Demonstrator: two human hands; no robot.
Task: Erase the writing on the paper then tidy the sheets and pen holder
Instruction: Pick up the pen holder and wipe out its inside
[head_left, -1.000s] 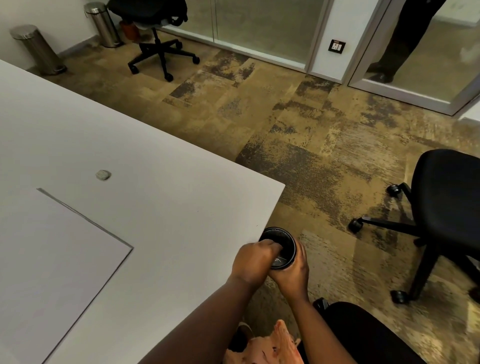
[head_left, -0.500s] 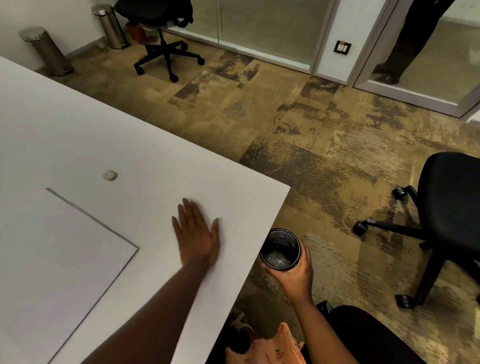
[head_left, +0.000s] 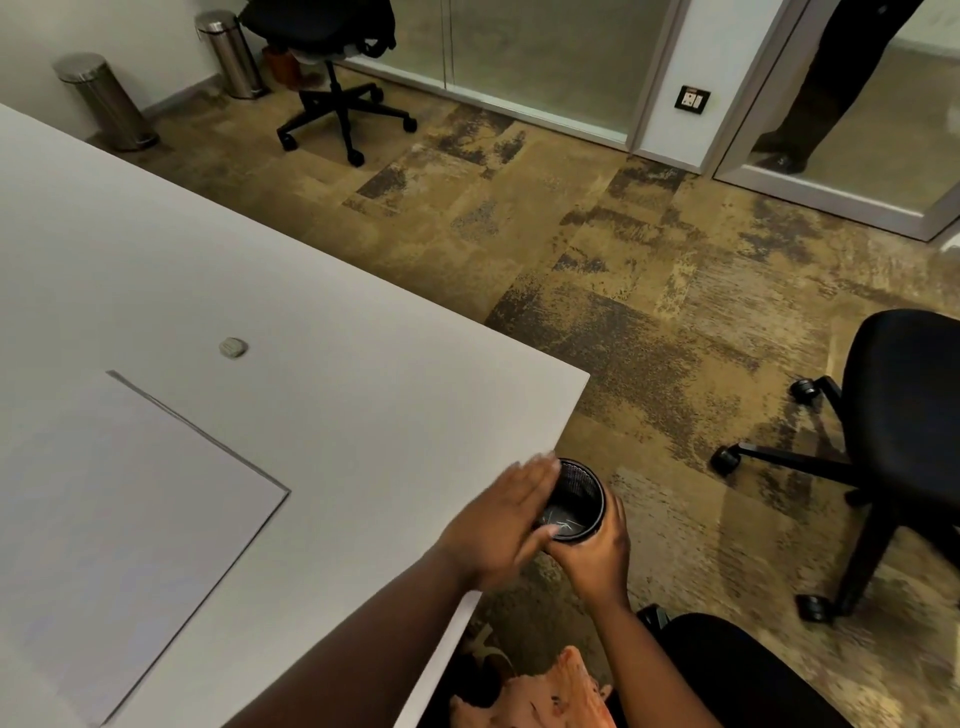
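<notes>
At the worktop (head_left: 322, 364) edge, left hand (head_left: 498, 525), flat on the surface half a second ago, now sweeps with straight fingers (head_left: 540, 467) to the holder (head_left: 579, 501), gripped by right hand (head_left: 597, 556) just off the edge. Likely brushing eraser crumbs in; sheets (head_left: 104, 519) and eraser (head_left: 232, 347) untouched.

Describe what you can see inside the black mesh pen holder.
Inside the pen holder, only its dark floor with faint pale streaks shows; no pens stand up. The left hand covers the near-left part.
</notes>
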